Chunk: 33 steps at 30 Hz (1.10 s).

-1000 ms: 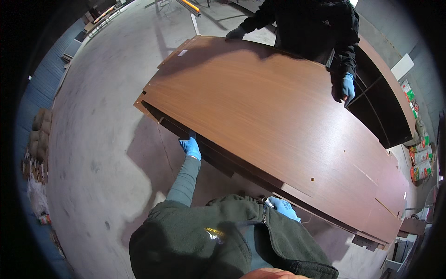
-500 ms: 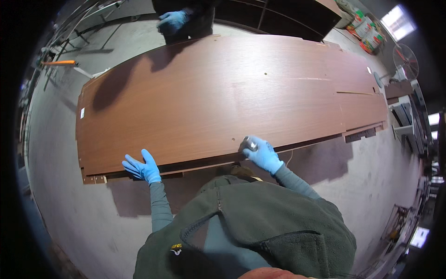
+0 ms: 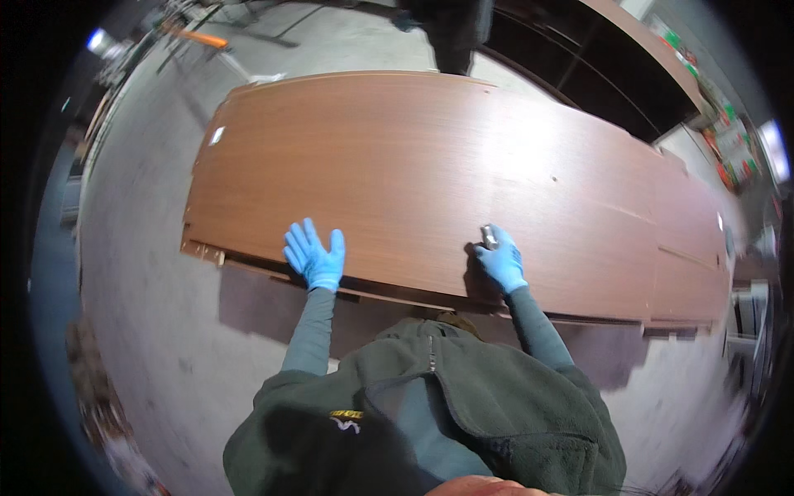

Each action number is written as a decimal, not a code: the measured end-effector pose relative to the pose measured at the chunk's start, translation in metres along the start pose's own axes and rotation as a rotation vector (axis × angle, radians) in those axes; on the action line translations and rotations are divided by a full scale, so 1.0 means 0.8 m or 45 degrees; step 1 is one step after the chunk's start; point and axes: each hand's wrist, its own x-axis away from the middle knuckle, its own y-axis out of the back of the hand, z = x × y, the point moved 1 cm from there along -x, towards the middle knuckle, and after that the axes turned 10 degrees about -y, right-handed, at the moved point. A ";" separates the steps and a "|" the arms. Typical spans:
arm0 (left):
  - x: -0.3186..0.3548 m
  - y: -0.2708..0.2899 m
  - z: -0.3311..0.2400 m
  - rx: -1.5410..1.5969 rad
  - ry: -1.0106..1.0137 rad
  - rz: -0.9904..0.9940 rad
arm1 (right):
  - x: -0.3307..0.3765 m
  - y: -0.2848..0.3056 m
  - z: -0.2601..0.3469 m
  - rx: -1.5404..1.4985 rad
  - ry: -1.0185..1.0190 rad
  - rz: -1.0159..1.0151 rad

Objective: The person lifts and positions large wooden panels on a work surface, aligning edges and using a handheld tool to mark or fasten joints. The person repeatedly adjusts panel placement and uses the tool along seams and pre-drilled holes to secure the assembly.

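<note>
Head view showed a long reddish-brown wooden panel (image 3: 463, 178) lying flat across lower boards on a grey concrete floor (image 3: 149, 331), reaching from the near left to the far right. Half a second before, both gloved hands had sat at the panel's near edge; by this moment they had slid a little further onto its top, and the whole view had swung so the board ran more squarely across. A second before that, the person was still gripping the edge from below while a co-worker held the far side, so the panel looked set down and was now being pressed or steadied, by my reading.

The left hand (image 3: 315, 255), in a blue glove, lay flat with fingers spread wide on the near edge, grasping nothing. The right hand (image 3: 501, 262), also blue-gloved, was curled around a small grey metal object (image 3: 489, 236) resting on the panel surface; what it was I could not tell.

A small white rectangular label (image 3: 217, 135) sat near the panel's far left corner. At the far right, red and green packages (image 3: 729, 153) stood blurred by a dark shelf unit (image 3: 628, 74). A co-worker's dark legs (image 3: 453, 33) stood beyond the far edge.
</note>
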 end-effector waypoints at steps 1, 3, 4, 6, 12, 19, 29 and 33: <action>0.001 0.000 0.002 0.019 0.033 0.050 | -0.003 -0.002 0.004 -0.050 0.007 0.021; 0.001 0.000 0.004 0.051 0.023 0.010 | -0.008 -0.007 0.012 -0.049 -0.026 0.022; 0.000 0.000 0.004 -0.011 0.015 0.002 | -0.010 -0.009 0.016 0.029 0.039 0.008; -0.001 0.002 0.006 0.062 0.023 -0.017 | -0.010 -0.016 0.019 0.141 0.045 0.007; -0.004 0.012 0.004 0.155 0.112 0.146 | -0.015 -0.027 0.000 0.057 0.060 -0.100; -0.007 0.017 0.016 0.099 0.033 0.082 | -0.022 -0.042 -0.011 0.101 0.181 -0.177; -0.006 0.017 0.023 0.095 -0.012 0.171 | -0.013 -0.038 0.000 0.058 0.024 -0.083; -0.010 0.024 0.028 0.193 0.007 0.274 | -0.017 -0.045 -0.003 0.033 0.050 -0.187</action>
